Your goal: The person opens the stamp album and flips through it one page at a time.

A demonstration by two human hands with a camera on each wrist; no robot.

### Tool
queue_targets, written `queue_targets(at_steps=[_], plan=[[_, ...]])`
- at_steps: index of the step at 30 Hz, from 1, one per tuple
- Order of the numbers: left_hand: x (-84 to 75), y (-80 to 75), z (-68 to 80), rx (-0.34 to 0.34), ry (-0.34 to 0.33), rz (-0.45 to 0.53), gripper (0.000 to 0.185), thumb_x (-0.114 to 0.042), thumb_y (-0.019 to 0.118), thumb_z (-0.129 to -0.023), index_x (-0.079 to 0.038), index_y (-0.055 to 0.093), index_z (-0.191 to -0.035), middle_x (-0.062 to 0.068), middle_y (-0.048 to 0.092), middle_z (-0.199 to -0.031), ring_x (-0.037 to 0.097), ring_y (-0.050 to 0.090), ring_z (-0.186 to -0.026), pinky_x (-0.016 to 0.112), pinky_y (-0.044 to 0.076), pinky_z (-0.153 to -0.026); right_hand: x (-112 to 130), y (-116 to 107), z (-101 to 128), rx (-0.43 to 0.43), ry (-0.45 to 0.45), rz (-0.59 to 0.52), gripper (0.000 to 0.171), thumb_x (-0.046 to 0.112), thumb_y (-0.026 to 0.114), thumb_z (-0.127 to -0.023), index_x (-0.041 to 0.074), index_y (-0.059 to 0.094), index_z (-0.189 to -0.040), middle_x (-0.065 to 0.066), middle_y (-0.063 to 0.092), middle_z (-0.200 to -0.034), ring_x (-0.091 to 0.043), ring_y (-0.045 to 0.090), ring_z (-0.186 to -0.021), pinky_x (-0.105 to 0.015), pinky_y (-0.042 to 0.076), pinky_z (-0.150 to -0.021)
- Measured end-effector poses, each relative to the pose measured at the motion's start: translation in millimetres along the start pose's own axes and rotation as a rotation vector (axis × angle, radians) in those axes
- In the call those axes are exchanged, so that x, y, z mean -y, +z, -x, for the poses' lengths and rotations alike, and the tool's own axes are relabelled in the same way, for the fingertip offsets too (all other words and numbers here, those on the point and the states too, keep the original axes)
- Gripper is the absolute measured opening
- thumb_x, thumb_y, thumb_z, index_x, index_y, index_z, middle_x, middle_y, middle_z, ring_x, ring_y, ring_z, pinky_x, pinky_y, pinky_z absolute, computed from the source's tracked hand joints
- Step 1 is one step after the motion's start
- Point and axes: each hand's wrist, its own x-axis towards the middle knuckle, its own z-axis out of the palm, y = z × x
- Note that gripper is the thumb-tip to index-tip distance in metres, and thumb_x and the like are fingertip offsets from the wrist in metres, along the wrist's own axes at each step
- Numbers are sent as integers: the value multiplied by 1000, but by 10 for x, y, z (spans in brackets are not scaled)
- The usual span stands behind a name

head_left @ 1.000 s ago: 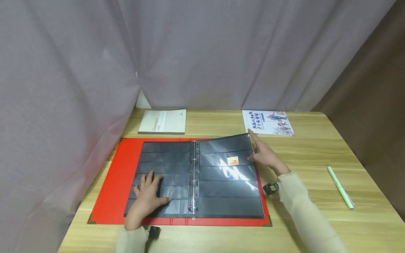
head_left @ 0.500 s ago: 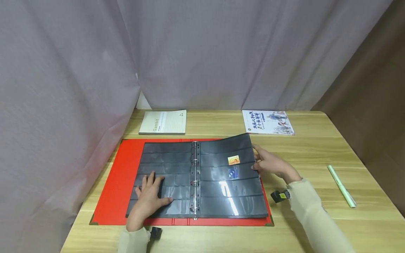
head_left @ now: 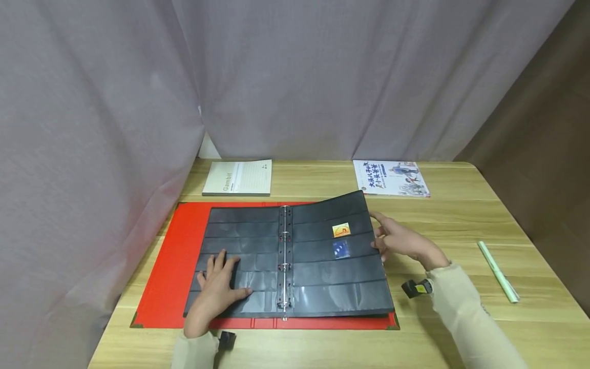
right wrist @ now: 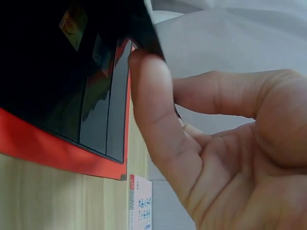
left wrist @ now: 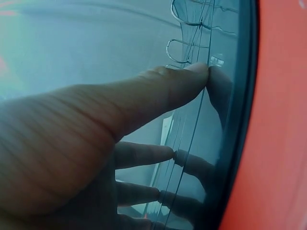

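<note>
A red ring binder (head_left: 161, 271) lies spread on the table with black pocket pages on both sides of its metal rings (head_left: 284, 266). My left hand (head_left: 214, 289) rests with fingers spread on the left page (head_left: 241, 230). My right hand (head_left: 405, 242) pinches the outer edge of the right page (head_left: 329, 271) between thumb (right wrist: 216, 93) and fingers; that page's far corner is lifted off the binder. Two small stamps sit in the right page's pockets: an orange-and-yellow stamp (head_left: 341, 229) and, just below it, a blue stamp (head_left: 341, 249).
Behind the binder are a cream notebook (head_left: 237, 178) at left and an illustrated white booklet (head_left: 392, 178) at right. A light green pen (head_left: 498, 271) lies on the wooden table (head_left: 461, 220) to the right. Grey curtain (head_left: 286, 77) hangs along the back.
My right hand has slid down from the page's far corner along its outer edge and shifted right. The page's glare has faded, showing the blue stamp clearly. The left hand stays put.
</note>
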Motion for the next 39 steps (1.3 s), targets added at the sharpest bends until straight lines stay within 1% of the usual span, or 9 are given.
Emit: queue_targets(at_steps=[4, 7, 12, 18, 22, 28, 33, 39], plan=[[4, 2, 2, 0, 0, -1, 82, -27, 91, -74, -1, 52, -141, 33, 22, -159, 58, 10, -144, 82, 6, -102, 27, -13, 15, -2, -5, -5, 94, -14, 49, -81, -4, -3, -159, -16, 47, -88, -26, 59, -81, -42, 58, -58], [5, 1, -3, -2, -1, -8, 82, -27, 91, -74, -1, 52, -141, 33, 22, -159, 58, 10, -144, 82, 6, -102, 59, -22, 38, -5, -14, -16, 93, -15, 49, -82, -5, -4, -158, -18, 50, -91, -25, 59, -79, -41, 59, -58], [9, -1, -19, -8, 2, -10, 82, -28, 91, -74, -2, 52, -141, 33, 23, -158, 58, 11, -144, 83, 6, -102, 141, -29, 73, -4, -38, -47, 94, -18, 46, -80, -5, -4, -158, -22, 56, -97, -24, 61, -81, -41, 59, -59], [18, 7, -13, -1, 8, -1, 82, -28, 91, -75, -2, 51, -141, 33, 22, -159, 58, 10, -144, 83, 6, -102, 267, -23, 115, -1, -63, -78, 87, -16, 45, -85, -5, -2, -158, -23, 61, -100, -22, 64, -74, -40, 59, -59], [7, -2, -7, -4, 12, -5, 81, -28, 91, -74, -2, 52, -140, 33, 23, -158, 58, 11, -143, 83, 7, -102, 340, -17, 126, -8, -75, -87, 84, -14, 45, -88, -4, 1, -159, -20, 61, -96, -20, 64, -73, -38, 59, -58], [9, 9, 2, -12, 20, -15, 81, -28, 91, -75, -1, 52, -140, 33, 25, -158, 58, 13, -143, 83, 10, -101, 476, 12, 147, -11, -93, -97, 85, -15, 46, -87, -5, 2, -159, -14, 57, -87, -17, 59, -71, -36, 58, -57], [19, 18, 12, -20, 23, -3, 80, -28, 90, -74, -1, 52, -140, 33, 25, -157, 58, 14, -143, 83, 10, -101, 584, 27, 149, -21, -119, -60, 84, -15, 47, -86, -4, 6, -159, -9, 50, -79, -16, 57, -68, -37, 58, -57], [19, 8, -2, -15, 25, -3, 80, -28, 90, -75, -1, 52, -140, 33, 24, -158, 59, 12, -143, 83, 9, -101, 731, 17, 169, -33, -131, -14, 83, -15, 46, -86, -7, 6, -158, -9, 50, -78, -16, 58, -70, -37, 58, -58]])
